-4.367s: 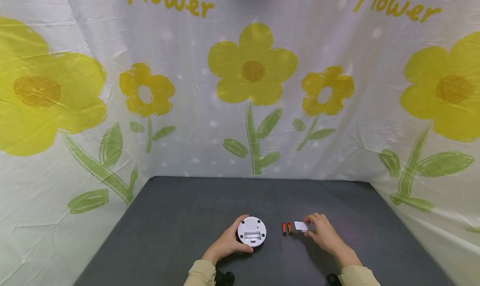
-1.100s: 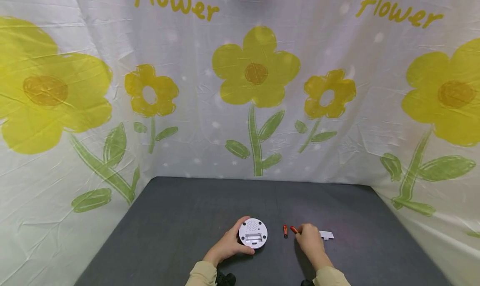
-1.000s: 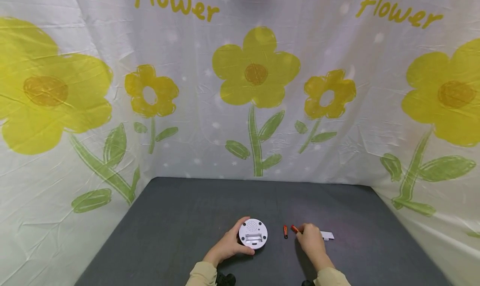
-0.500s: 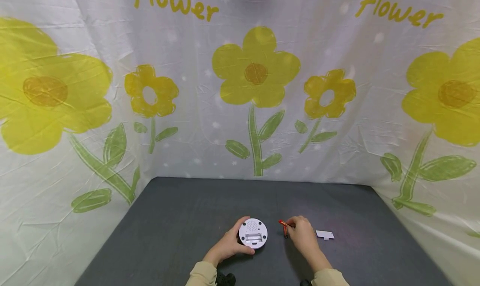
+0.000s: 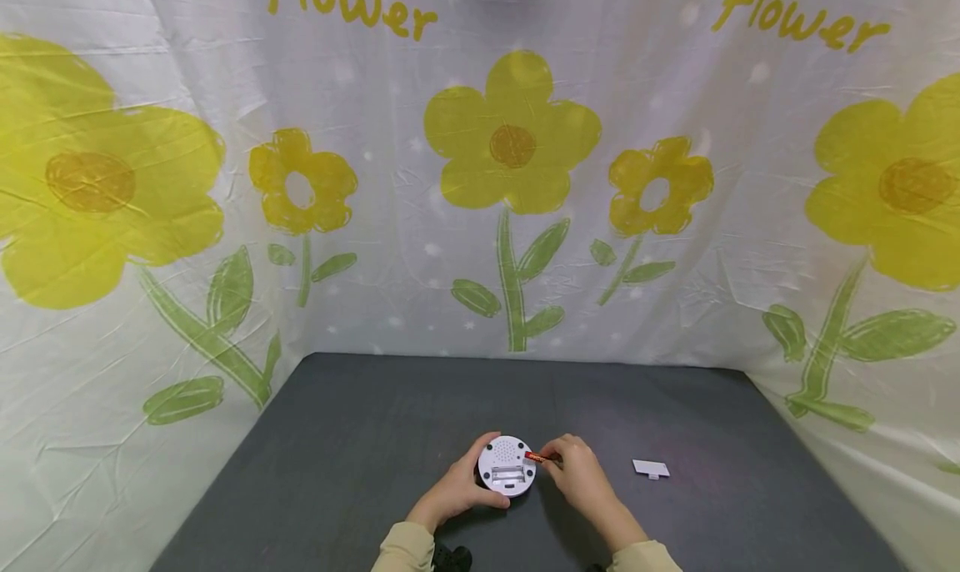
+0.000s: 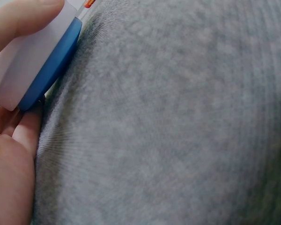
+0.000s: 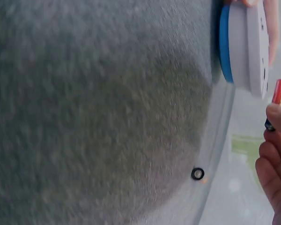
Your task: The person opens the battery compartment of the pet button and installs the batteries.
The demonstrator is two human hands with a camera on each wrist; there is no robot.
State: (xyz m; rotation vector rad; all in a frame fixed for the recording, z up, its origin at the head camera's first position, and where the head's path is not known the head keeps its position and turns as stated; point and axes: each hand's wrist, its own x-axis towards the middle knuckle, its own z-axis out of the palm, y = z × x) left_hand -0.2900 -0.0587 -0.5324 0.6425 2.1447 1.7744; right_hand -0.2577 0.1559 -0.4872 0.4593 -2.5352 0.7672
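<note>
Head view: gripping a round white device (image 5: 501, 452) by its rim with the left hand (image 5: 460, 486), with fingers curled round the far side and thumb across the near side. Turned up to show small dark feet, a patch of holes and an uncovered battery slot (image 5: 508, 475) in the device's near half. Pinching a red battery (image 5: 535, 457) between thumb and fingers of the right hand (image 5: 582, 474), just right of the device, with the red end at its right edge. Cannot tell whether touching. Can also see a white cover (image 5: 651, 469) lying on the grey table (image 5: 420, 405), well right of the device, and a flowered backdrop (image 5: 390, 222) beyond it. Right wrist view: showing a blue band (image 7: 225, 44) round the device's lower side and a second battery (image 7: 197, 174) end-on, apart from the device.
</note>
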